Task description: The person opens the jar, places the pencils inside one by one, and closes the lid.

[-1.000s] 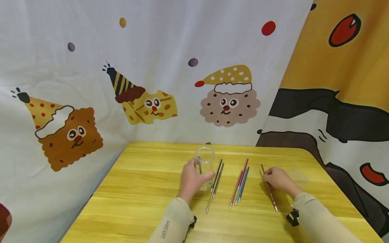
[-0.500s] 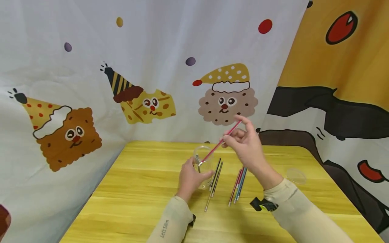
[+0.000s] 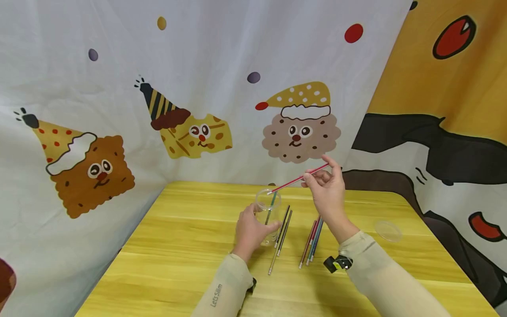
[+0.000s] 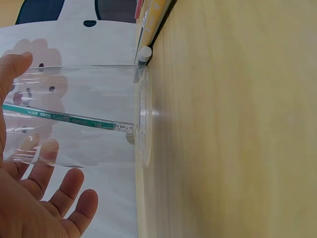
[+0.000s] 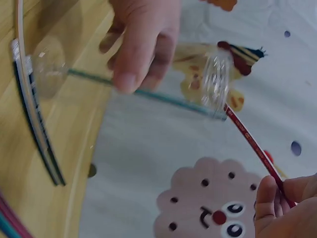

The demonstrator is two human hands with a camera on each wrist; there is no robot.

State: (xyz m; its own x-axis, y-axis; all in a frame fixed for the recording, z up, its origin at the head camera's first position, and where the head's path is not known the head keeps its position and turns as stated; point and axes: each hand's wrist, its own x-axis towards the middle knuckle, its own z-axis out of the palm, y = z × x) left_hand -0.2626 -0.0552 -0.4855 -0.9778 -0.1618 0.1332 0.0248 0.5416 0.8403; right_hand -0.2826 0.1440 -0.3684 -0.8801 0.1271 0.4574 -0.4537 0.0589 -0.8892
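My left hand [image 3: 251,231] holds a clear plastic jar [image 4: 99,87] round its side, with the jar standing upright on the table. Inside, a teal pencil [image 4: 74,118] leans against the wall, its top near the mouth. Above and to the right, my right hand [image 3: 329,193] pinches a red pencil [image 3: 295,179] between thumb and fingers. This pencil slants down to the left, and its lower end is at the jar's rim [image 5: 223,84]; whether it touches the rim I cannot tell.
Dark pencils [image 3: 282,232] and a gold pencil [image 3: 273,263] lie just right of the jar. Several red and blue pencils [image 3: 312,242] lie together farther right. A clear round lid [image 3: 388,231] rests on the yellow wooden table [image 3: 174,264]. A printed cloth [image 3: 206,53] hangs behind.
My right hand has lifted the red pencil from the table's right side and brought it left to the jar mouth. The teal pencil inside now leans right instead of left. My left hand stays put.
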